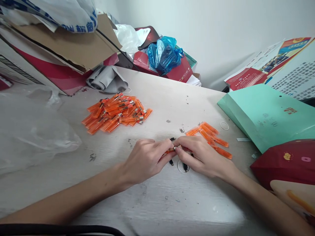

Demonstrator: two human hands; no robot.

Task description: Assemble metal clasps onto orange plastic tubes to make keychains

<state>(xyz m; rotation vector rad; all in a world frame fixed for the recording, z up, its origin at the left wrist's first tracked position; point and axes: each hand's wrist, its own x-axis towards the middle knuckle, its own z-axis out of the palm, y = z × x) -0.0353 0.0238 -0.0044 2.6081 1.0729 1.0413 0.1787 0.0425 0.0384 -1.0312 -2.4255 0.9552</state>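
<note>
Between the fingertips of both hands is an orange lighter, mostly covered by the fingers. My left hand is closed around its body. At the lighter's metal end, my right hand pinches with thumb and forefinger. Small black parts lie on the table beneath and around the hands, one inside a white rubber band. Beyond my right hand lies a small group of translucent orange lighter bodies. To the far left is a heap of orange lighters with metal tops.
The white table carries a clear plastic bag at left and a cardboard box behind it. At right stand a mint-green paper bag and a dark red bag. A blue plastic bag rests on a red box at the back.
</note>
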